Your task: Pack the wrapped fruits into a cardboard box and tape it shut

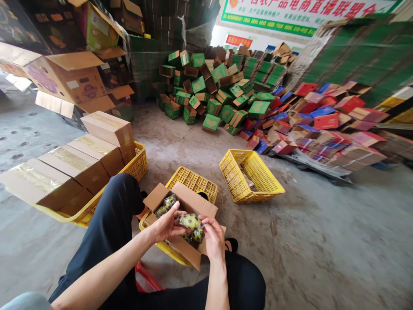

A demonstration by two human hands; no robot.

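Between my two hands is a clear plastic pack [190,221] of yellow-green round items with black spots; I cannot tell exactly what they are. My left hand [167,223] grips its left end, fingers around it. The fingers of my right hand [213,236] pinch the wrapper at the right end. Just below sits an open cardboard box [192,199], flaps spread out. More spotted packs [169,200] lie inside it, partly hidden by my hands and forearms. The box rests on an upturned-looking yellow plastic crate [192,178] between my legs.
At left, a yellow crate [141,161] holds several taped cardboard boxes [69,161]. Another yellow crate [253,189] stands ahead on the right. Piles of green cartons [211,122] and red-and-blue cartons [325,121] lie farther back. A red object [146,279] is under my legs.
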